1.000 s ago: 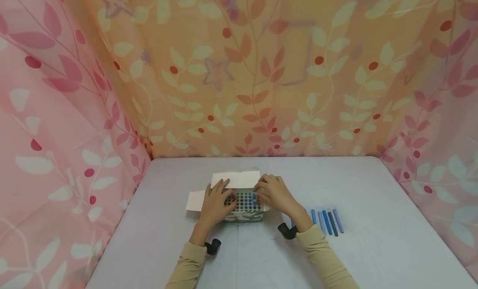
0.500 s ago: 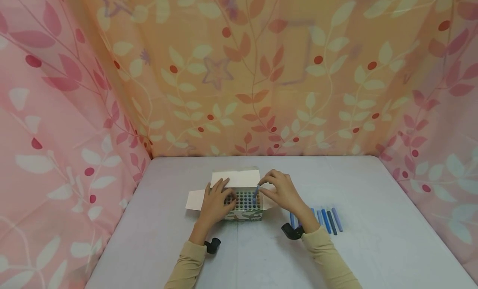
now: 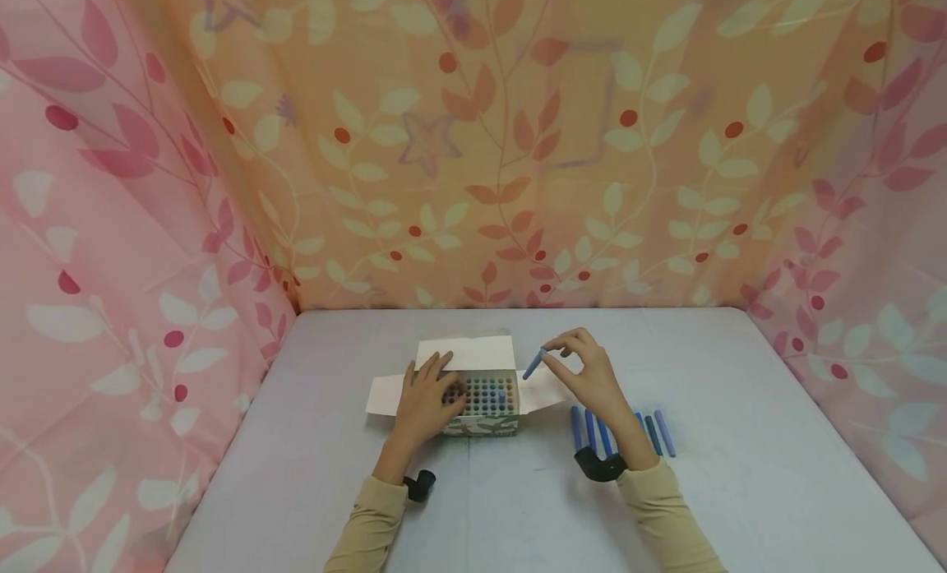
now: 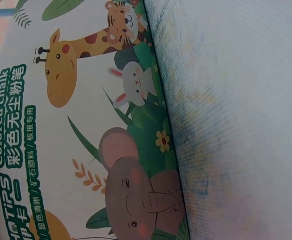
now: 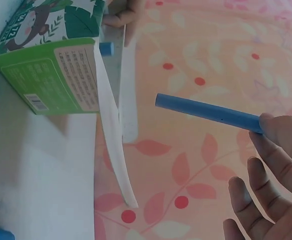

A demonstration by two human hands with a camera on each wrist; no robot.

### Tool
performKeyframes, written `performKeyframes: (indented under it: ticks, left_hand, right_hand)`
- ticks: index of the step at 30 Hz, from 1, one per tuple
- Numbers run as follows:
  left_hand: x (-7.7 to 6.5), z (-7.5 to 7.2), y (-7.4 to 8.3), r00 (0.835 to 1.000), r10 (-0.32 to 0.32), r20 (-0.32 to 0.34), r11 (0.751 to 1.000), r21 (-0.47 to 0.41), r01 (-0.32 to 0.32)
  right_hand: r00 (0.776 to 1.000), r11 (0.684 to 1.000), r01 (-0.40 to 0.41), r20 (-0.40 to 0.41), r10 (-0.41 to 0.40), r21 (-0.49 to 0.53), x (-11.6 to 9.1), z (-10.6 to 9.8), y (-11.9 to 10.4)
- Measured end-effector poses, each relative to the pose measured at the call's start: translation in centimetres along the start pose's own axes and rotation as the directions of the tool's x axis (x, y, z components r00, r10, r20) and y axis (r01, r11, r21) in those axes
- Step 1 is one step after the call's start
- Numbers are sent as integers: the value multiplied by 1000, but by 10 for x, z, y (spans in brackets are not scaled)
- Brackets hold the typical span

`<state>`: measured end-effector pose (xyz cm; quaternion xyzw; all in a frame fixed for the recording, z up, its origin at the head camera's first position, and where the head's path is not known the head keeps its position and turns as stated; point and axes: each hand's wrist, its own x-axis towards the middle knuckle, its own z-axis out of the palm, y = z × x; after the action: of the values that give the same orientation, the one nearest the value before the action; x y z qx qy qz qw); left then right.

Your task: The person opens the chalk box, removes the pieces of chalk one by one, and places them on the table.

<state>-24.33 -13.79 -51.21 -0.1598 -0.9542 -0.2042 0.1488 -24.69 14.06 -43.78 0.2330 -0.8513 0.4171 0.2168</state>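
Note:
A box of coloured chalk (image 3: 481,427) stands with its lid raised, round chalk ends showing in rows inside. One blue stick (image 5: 107,49) pokes up above the others. My left hand (image 3: 425,400) rests over the box's left part, fingers spread on its edge. The left wrist view shows the animal-printed box front (image 4: 85,125) close up. My right hand (image 3: 588,380) pinches a blue chalk stick (image 5: 211,112) by one end between thumb and fingertip. This stick hangs tilted in the air, right of the box and over its side flap.
On the table, right of the box, several blue and purple chalk sticks (image 3: 666,433) lie in a row, partly hidden by the right forearm. White flaps (image 3: 385,395) spread out from the box. Floral curtains (image 3: 473,145) enclose the white table (image 3: 518,515) behind and at both sides.
My right hand has drawn a blue chalk stick up out of the box and moved right with it. My left hand stays on the box.

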Motion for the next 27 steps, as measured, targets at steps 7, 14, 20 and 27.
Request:
performKeyframes:
  ticks: [7, 14, 20, 27]
  left_hand:
    - [-1, 0, -1, 1000, 10, -1, 1000, -17, -10]
    - [-1, -2, 0, 1000, 3, -9, 1000, -21, -3]
    - [-1, -2, 1, 1000, -12, 3, 1000, -28, 12]
    - [-1, -1, 1, 1000, 9, -17, 1000, -21, -10]
  right_hand:
    - [999, 999, -41, -33, 41, -3, -6, -15, 5]
    - [996, 998, -52, -74, 50, -28, -9, -32, 13]
    - [993, 994, -68, -103, 59, -81, -13, -45, 21]
    - [989, 983, -112, -112, 96, -146, -20, -61, 28]
